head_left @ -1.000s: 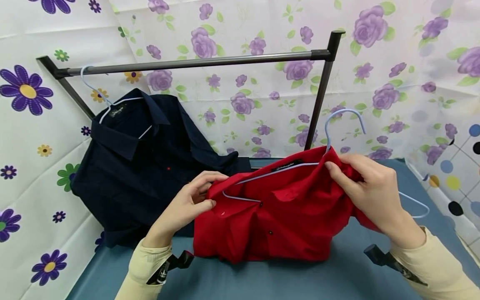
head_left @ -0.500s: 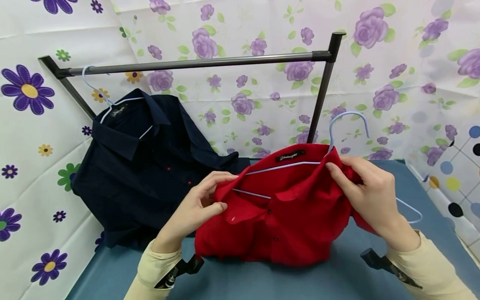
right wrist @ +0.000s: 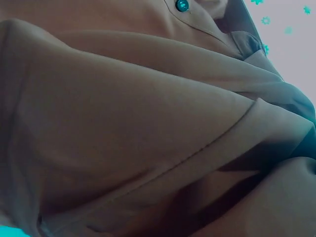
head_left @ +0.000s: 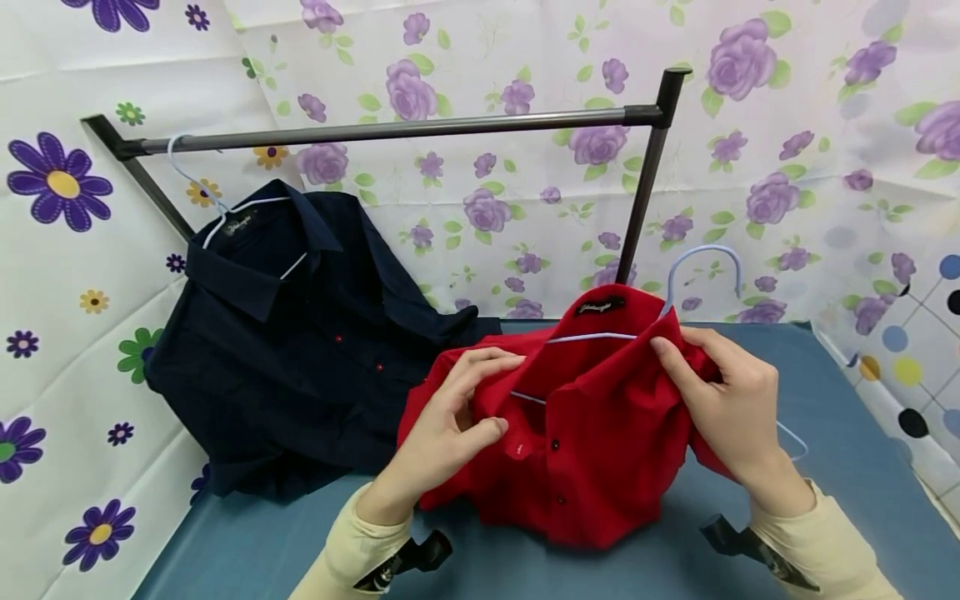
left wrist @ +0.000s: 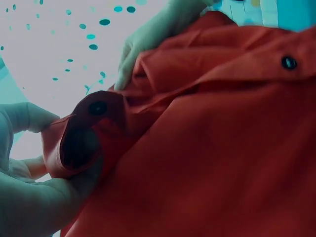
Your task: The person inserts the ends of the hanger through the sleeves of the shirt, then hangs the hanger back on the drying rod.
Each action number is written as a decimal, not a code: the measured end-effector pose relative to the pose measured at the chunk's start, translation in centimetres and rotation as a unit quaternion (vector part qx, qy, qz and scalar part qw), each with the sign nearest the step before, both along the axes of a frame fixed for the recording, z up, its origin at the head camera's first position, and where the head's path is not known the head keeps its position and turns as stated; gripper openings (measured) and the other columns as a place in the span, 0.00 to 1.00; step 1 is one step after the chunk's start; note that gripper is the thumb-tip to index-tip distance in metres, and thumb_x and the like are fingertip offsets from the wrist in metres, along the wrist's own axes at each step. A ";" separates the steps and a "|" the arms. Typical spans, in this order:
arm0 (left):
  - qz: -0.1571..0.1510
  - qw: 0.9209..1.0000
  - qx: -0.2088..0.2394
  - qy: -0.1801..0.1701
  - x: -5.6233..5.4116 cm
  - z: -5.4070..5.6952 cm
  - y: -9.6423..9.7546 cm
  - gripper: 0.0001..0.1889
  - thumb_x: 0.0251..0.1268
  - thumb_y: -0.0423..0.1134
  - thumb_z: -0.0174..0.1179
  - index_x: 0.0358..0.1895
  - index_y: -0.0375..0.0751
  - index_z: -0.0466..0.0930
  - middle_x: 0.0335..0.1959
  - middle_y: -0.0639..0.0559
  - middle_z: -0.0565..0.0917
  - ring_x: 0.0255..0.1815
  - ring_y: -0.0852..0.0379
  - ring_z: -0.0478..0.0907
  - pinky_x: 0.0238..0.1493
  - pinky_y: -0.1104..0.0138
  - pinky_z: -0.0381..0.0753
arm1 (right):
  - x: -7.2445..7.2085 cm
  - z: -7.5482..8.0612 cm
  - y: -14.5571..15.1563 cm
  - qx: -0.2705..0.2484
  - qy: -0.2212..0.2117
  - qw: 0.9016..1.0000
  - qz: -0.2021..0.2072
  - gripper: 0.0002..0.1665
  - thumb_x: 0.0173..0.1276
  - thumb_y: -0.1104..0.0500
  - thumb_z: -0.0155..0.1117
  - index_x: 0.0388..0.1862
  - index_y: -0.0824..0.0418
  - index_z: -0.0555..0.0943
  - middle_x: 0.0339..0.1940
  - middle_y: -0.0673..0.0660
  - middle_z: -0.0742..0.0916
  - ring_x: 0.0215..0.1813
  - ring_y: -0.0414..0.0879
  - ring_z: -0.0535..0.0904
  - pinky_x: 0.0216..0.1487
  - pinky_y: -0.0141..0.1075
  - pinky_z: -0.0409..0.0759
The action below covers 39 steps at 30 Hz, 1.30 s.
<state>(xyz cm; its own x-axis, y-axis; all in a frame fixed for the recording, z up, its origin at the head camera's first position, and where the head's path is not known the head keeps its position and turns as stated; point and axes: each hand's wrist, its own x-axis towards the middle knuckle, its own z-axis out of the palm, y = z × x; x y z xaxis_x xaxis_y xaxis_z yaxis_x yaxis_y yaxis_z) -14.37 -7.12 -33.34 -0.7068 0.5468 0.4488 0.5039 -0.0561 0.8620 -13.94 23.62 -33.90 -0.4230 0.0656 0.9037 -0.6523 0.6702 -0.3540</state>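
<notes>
A red shirt (head_left: pixel 600 483) with dark buttons sits over the table, partly on a pale blue hanger (head_left: pixel 705 250) whose hook rises past its collar. One hanger end sticks out beyond my right hand (head_left: pixel 723 408). That hand grips the collar and shoulder on the right, at the foot of the hook. My left hand (head_left: pixel 453 425) pinches the left front edge of the collar between thumb and fingers. In the left wrist view, a black button (left wrist: pixel 97 107) shows beside the pinched collar edge. Folds of shirt cloth (right wrist: pixel 148 108) fill the right wrist view, which hides the right hand.
Behind stands a dark metal rack with a crossbar (head_left: pixel 390 129). A navy shirt (head_left: pixel 277 358) hangs at its left end on another pale blue hanger (head_left: pixel 197 179). A blue-grey cloth (head_left: pixel 240 542) covers the table. Flower-patterned sheets (head_left: pixel 480 75) close off the back and left.
My left hand has moved right with the collar edge, bringing the neck opening narrower. The hanger hook has tipped lower and right, and less of the hanger end sticks out at right.
</notes>
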 end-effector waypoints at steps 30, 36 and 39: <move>0.102 0.875 -0.121 0.458 -0.3 -1.3 1.7 0.18 0.74 0.35 0.59 0.63 0.46 0.80 0.59 0.48 0.79 0.44 0.59 0.79 0.42 0.74 0.78 | -0.8 -3.4 -0.3 -0.149 0.009 0.987 0.054 0.11 0.64 0.64 0.72 0.35 0.74 0.85 0.26 0.42 0.84 0.23 0.28 0.72 0.25 0.20 0.68; 0.240 0.809 -0.101 0.526 -1.8 0.6 -1.5 0.15 0.74 0.43 0.60 0.57 0.43 0.84 0.53 0.44 0.82 0.51 0.44 0.76 0.53 0.56 0.76 | -0.7 -3.5 -0.1 -0.148 0.020 0.986 0.071 0.13 0.63 0.64 0.72 0.34 0.76 0.85 0.27 0.44 0.85 0.23 0.29 0.72 0.25 0.20 0.68; 0.268 0.804 -0.149 0.510 -2.6 1.0 -2.9 0.21 0.76 0.53 0.57 0.60 0.43 0.83 0.58 0.42 0.81 0.56 0.41 0.74 0.59 0.52 0.73 | -0.9 -3.9 0.3 -0.145 0.018 0.986 0.074 0.12 0.63 0.64 0.73 0.34 0.76 0.85 0.28 0.43 0.86 0.23 0.29 0.73 0.25 0.19 0.69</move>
<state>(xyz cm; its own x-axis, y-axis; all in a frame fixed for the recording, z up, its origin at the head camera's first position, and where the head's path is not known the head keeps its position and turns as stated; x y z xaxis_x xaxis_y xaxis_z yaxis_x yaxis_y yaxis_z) -17.01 -10.00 -32.31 -0.2252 0.4765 0.8499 0.8395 0.5376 -0.0789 -14.85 23.90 -37.84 -0.4149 0.2641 0.8707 -0.7510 0.4408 -0.4916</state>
